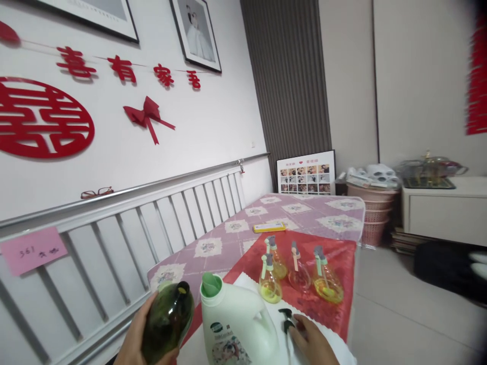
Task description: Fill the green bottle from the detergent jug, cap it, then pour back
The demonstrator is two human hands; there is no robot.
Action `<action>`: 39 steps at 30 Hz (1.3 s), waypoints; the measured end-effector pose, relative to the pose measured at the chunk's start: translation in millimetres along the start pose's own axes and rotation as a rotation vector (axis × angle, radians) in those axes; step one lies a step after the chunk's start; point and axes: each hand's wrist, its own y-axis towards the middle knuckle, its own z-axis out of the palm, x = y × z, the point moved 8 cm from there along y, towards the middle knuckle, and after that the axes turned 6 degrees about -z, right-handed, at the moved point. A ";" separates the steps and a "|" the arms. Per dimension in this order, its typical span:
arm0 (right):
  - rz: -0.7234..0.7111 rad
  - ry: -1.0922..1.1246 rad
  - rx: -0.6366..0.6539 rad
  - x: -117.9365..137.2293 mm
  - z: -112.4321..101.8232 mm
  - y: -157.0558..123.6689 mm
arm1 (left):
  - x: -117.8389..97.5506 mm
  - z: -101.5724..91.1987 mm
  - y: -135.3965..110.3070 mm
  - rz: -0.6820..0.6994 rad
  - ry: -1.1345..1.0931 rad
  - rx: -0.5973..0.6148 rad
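My left hand (133, 334) is wrapped round a dark green glossy bottle (167, 319), which is tilted so its narrow mouth points up toward the far side. Fingers of my right hand (314, 342) are closed on a black pump head (288, 318) with a thin pale tube hanging below it, low over the white cloth. Between my hands stands a large pale green detergent jug (243, 317) with a green pouring spout at its open top. Just beyond it are several clear bulb-shaped spray bottles (269, 286), some with yellow liquid inside.
The table carries a purple patterned cloth (262, 210), a red cloth (319, 309) and a white cloth (338, 342). A yellow-edged flat box (269, 227) lies farther back. White railing (152, 228) runs along the left. Pink baskets (375, 213) and a white cabinet (445, 208) stand at right.
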 end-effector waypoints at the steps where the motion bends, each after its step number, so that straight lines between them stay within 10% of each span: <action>1: -0.004 -0.001 -0.004 -2.2 0.4 0.2 | 0.8 -1.2 6.0 0.046 0.056 0.008; 12: -0.035 0.010 -0.008 -16.0 4.8 -0.5 | -6.6 -3.0 46.7 0.486 0.508 0.047; 39: -0.015 -0.044 0.058 -10.1 6.4 -3.9 | -40.7 2.4 72.8 0.481 0.598 0.178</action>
